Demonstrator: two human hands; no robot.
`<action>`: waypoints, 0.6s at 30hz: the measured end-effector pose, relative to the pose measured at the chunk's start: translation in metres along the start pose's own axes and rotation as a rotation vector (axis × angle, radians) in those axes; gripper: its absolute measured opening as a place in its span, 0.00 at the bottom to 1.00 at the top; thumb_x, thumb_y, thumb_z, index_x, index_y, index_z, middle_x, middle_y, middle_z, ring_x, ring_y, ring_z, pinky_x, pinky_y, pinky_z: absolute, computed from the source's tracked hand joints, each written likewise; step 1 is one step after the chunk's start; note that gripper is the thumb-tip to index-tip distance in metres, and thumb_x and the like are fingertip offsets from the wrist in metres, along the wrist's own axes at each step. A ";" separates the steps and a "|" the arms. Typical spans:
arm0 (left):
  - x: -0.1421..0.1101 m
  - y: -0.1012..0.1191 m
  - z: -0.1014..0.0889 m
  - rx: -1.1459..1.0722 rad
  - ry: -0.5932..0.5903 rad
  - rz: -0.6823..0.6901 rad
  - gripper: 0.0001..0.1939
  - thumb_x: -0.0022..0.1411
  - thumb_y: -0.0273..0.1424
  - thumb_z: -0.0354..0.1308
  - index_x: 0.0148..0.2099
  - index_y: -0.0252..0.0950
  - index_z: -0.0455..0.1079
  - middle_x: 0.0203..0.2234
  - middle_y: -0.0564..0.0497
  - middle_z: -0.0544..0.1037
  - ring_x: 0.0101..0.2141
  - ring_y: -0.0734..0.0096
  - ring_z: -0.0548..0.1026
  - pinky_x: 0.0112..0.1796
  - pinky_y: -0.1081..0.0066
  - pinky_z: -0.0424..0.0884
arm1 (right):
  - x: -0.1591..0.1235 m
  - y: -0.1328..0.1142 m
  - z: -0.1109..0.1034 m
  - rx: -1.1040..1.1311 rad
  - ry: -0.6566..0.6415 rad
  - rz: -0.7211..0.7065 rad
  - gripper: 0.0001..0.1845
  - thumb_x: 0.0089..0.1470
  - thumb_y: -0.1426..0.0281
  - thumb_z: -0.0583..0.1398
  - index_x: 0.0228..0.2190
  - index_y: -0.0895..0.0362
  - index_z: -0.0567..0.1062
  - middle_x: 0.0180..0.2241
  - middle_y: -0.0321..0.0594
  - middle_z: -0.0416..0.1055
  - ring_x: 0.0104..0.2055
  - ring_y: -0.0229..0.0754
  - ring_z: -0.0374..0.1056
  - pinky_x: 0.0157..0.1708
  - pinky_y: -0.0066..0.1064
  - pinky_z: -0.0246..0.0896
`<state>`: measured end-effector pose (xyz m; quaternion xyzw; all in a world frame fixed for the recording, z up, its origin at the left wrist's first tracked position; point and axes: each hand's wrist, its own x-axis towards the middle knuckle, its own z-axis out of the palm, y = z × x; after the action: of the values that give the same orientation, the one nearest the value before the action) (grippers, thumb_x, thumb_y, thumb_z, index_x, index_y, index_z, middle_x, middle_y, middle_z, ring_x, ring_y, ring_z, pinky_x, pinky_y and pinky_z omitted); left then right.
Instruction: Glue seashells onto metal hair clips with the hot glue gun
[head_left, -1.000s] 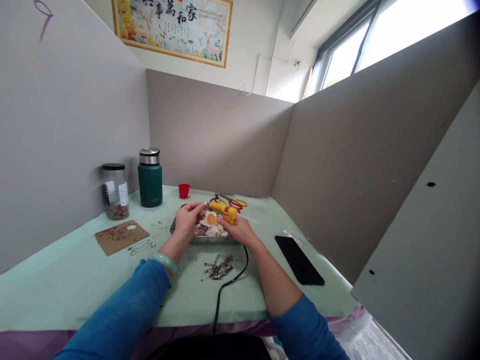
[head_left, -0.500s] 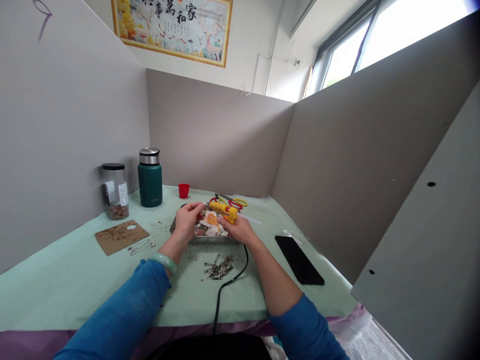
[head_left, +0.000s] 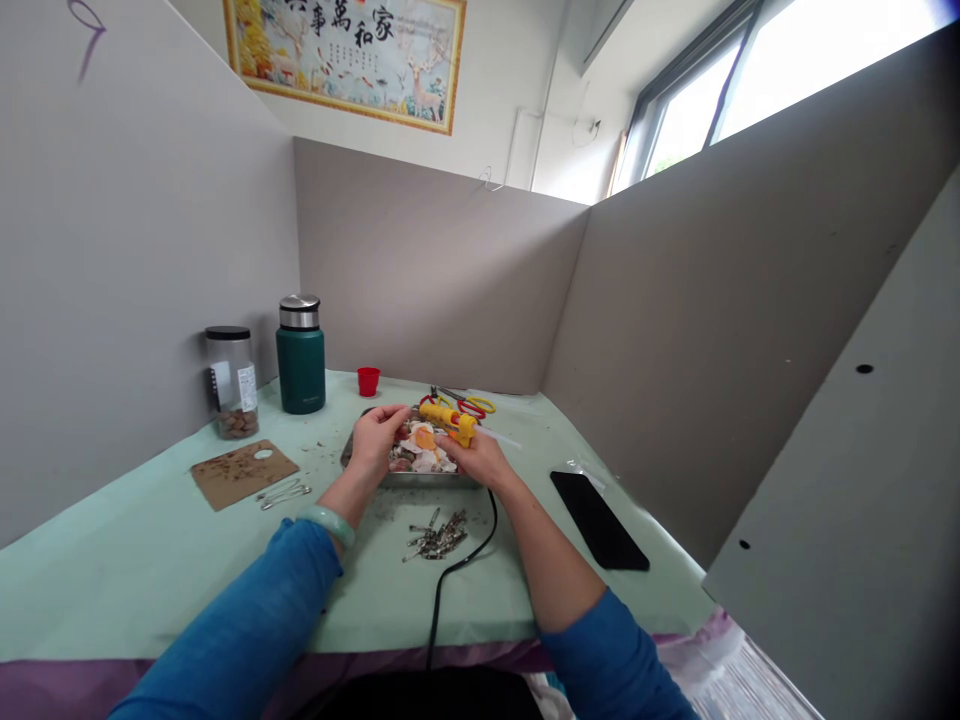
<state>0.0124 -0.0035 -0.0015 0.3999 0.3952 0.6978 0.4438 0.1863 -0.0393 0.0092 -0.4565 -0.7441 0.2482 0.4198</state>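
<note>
My right hand (head_left: 480,458) is wrapped round a yellow hot glue gun (head_left: 450,420), whose nozzle points left. A clear glue stick (head_left: 499,436) sticks out of its back end. My left hand (head_left: 377,440) pinches something too small to make out, right by the nozzle tip. Both hands are above a metal tray (head_left: 431,481) of shells and pale pieces (head_left: 425,450), part of which they hide. The gun's black cord (head_left: 442,580) runs down to the table's front edge. Several metal pin clasps (head_left: 437,537) lie in a pile in front of the tray.
On the left are a brown card (head_left: 244,474), safety pins (head_left: 283,493), a lidded jar (head_left: 232,385) and a green flask (head_left: 301,360). A red cup (head_left: 368,381) and scissors (head_left: 472,405) stand behind the tray. A black phone-like slab (head_left: 598,520) lies right. Grey partitions (head_left: 435,270) enclose the table.
</note>
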 end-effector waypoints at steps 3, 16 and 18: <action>0.000 0.000 0.000 -0.003 0.007 0.010 0.22 0.35 0.38 0.70 0.33 0.30 0.73 0.20 0.52 0.74 0.18 0.78 0.65 0.22 0.74 0.62 | 0.000 0.000 -0.001 -0.014 0.006 0.007 0.24 0.50 0.49 0.57 0.32 0.58 0.76 0.20 0.34 0.66 0.25 0.38 0.62 0.26 0.26 0.56; 0.001 0.000 0.000 -0.021 -0.001 0.010 0.23 0.34 0.37 0.70 0.32 0.29 0.72 0.19 0.53 0.73 0.18 0.78 0.66 0.22 0.75 0.62 | 0.001 0.005 0.001 -0.008 -0.009 0.002 0.24 0.50 0.49 0.57 0.31 0.59 0.76 0.19 0.33 0.65 0.24 0.37 0.61 0.26 0.26 0.56; 0.000 0.000 0.000 -0.020 -0.003 0.010 0.23 0.34 0.37 0.71 0.32 0.29 0.73 0.19 0.53 0.73 0.18 0.79 0.65 0.22 0.75 0.62 | 0.001 0.005 0.000 -0.005 -0.004 0.012 0.25 0.50 0.49 0.57 0.31 0.59 0.76 0.19 0.34 0.65 0.24 0.37 0.61 0.25 0.26 0.56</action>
<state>0.0126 -0.0036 -0.0011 0.3986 0.3854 0.7032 0.4451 0.1879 -0.0362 0.0060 -0.4615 -0.7428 0.2498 0.4158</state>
